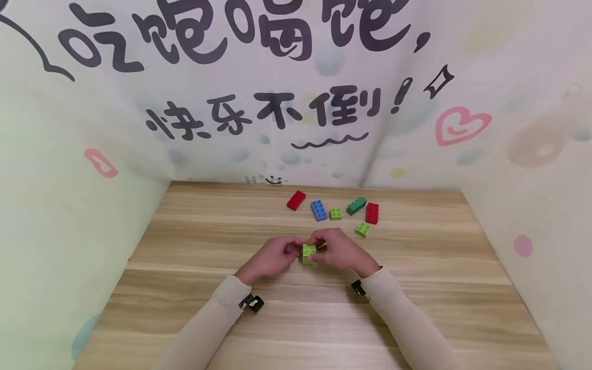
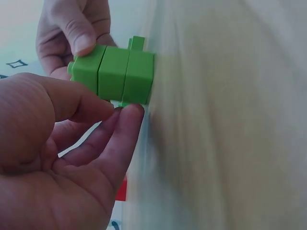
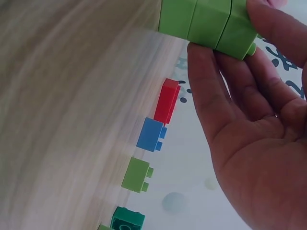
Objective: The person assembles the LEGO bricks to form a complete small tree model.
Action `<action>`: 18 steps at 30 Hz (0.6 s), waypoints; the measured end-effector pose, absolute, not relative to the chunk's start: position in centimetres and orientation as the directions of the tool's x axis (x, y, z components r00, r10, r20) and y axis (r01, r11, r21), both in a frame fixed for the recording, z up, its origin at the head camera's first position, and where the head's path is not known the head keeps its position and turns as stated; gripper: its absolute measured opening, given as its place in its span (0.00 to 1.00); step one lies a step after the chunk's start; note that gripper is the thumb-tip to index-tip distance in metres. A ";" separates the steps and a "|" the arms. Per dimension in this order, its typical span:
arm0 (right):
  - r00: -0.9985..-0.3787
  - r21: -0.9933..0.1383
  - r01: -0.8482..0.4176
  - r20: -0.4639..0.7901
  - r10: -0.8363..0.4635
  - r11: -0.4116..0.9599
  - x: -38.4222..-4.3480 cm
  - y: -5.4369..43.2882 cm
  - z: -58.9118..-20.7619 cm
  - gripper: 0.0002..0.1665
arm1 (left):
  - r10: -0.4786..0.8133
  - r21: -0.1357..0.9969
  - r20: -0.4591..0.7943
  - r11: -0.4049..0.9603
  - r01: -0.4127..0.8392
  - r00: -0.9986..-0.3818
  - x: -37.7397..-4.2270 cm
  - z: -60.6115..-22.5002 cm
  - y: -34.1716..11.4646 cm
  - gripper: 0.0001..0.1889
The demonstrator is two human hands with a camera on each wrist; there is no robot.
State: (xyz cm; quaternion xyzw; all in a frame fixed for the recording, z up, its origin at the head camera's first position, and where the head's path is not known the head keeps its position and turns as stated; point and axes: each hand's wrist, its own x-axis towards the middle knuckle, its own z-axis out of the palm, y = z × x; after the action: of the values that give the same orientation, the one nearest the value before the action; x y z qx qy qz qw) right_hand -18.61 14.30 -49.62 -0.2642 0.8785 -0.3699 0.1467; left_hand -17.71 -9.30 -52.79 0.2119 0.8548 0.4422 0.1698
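Note:
A small upright stack of light green toy building bricks (image 1: 308,252) stands between the two hands. Three layers show in the left wrist view, with studs on top and a narrow green piece (image 2: 137,43) jutting out near the base. My right hand (image 1: 339,249) grips the stack from the right, its thumb on the top brick. At the lower left side, my left hand (image 1: 275,257) pinches the stack's edge with its fingertips. The left fingers partly cover that edge in the left wrist view. Beneath the stack in the right wrist view, the right fingers (image 3: 204,72) touch its side.
Behind the hands on the wooden table (image 1: 208,221) lie a red brick (image 1: 296,200), a blue brick (image 1: 318,210), a light green brick (image 1: 335,214), a dark green brick (image 1: 356,206), another red brick (image 1: 372,213) and another light green brick (image 1: 363,229). A printed wall (image 1: 277,164) borders the back.

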 end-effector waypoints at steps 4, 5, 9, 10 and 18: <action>-0.821 -0.721 -0.347 -0.075 -0.566 0.599 -18.5 14.5 -49.5 0.12 | 0.470 0.829 -0.073 0.519 0.209 -0.879 -18.7 -52.3 -9.4 0.15; -0.822 -0.716 -0.348 -0.077 -0.564 0.605 -18.5 14.5 -49.5 0.13 | 0.458 0.834 -0.064 0.512 0.204 -0.886 -19.0 -52.2 -9.4 0.15; -0.826 -0.705 -0.338 -0.095 -0.556 0.623 -18.4 14.4 -49.7 0.14 | 0.403 0.853 -0.039 0.490 0.180 -0.915 -20.1 -51.5 -9.6 0.15; -0.827 -0.707 -0.335 -0.097 -0.555 0.623 -18.3 14.4 -49.7 0.14 | 0.387 0.857 -0.033 0.486 0.173 -0.921 -20.3 -51.4 -9.7 0.15; -0.827 -0.708 -0.336 -0.092 -0.554 0.620 -18.0 14.4 -49.6 0.14 | 0.258 0.886 -0.003 0.449 0.117 -0.966 -22.9 -51.0 -9.6 0.17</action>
State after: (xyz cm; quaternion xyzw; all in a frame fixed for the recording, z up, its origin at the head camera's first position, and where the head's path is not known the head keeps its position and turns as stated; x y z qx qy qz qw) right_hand -17.99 14.44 -49.58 -0.2509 0.8871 -0.3561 0.1528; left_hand -22.86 -9.62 -51.01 0.1104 0.8484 0.5132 0.0688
